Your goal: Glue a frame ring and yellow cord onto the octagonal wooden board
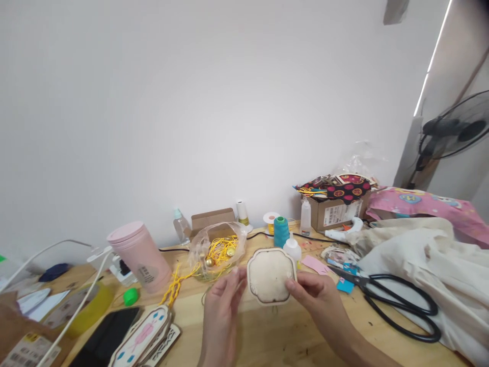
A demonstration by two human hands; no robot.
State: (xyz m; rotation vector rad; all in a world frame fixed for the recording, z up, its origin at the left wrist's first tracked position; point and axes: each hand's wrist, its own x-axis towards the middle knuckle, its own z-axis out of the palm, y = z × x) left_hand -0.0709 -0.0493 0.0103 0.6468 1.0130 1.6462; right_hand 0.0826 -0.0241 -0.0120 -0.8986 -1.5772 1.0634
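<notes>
A cream-coloured, scallop-edged plaque [272, 278], probably wood, is held up above the tabletop with its flat face toward me. My right hand [319, 300] pinches its right edge, the thumb lying on the front face. At the left edge, my left hand [225, 306] has its fingers curled together against the rim; some fingertips are hidden. Just behind the plaque stand a white squeeze bottle [292, 248] and a teal thread cone [281, 232]. A clear plastic bag [198, 250] with yellow cords and gold bells lies beyond my left hand.
Black-handled scissors [405, 306] rest by a cream cloth [416, 255] on the right. A pink tumbler [141, 257], a phone [105, 339] and decorated wooden tags [141, 336] occupy the left. Behind are a cardboard box [338, 213], a glue gun [346, 232] and a black cable [263, 233].
</notes>
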